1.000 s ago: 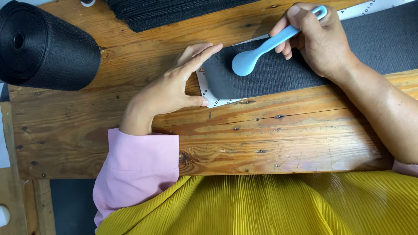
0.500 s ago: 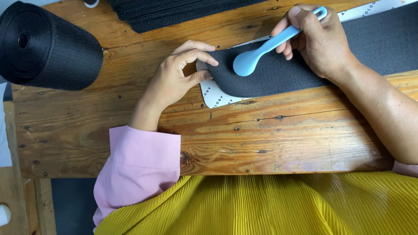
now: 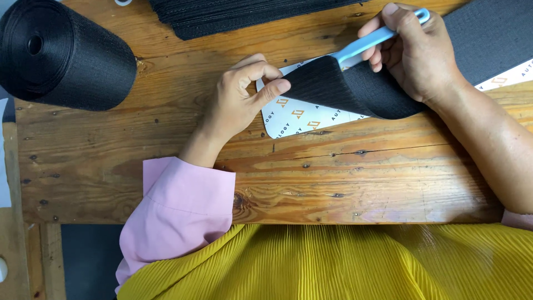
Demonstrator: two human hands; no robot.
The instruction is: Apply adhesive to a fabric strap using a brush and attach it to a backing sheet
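Observation:
My left hand (image 3: 241,94) pinches the end of a black webbing strip (image 3: 344,91) between thumb and fingers and curls it up and over to the right. Under the lifted end lies a white printed card (image 3: 297,119) on the wooden table (image 3: 311,178). My right hand (image 3: 416,53) grips a light blue plastic tool (image 3: 361,45) by its handle, and the tool's broad end is hidden under the folded webbing. The rest of the strip runs off to the upper right.
A big roll of black webbing (image 3: 61,53) lies at the table's far left. A stack of black webbing pieces (image 3: 239,14) sits along the far edge. The table's near edge meets my yellow pleated garment (image 3: 333,261).
My left hand went from lying flat on the strip's end to pinching it and folding it back over the blue tool's head, uncovering the white card. My right hand stayed put.

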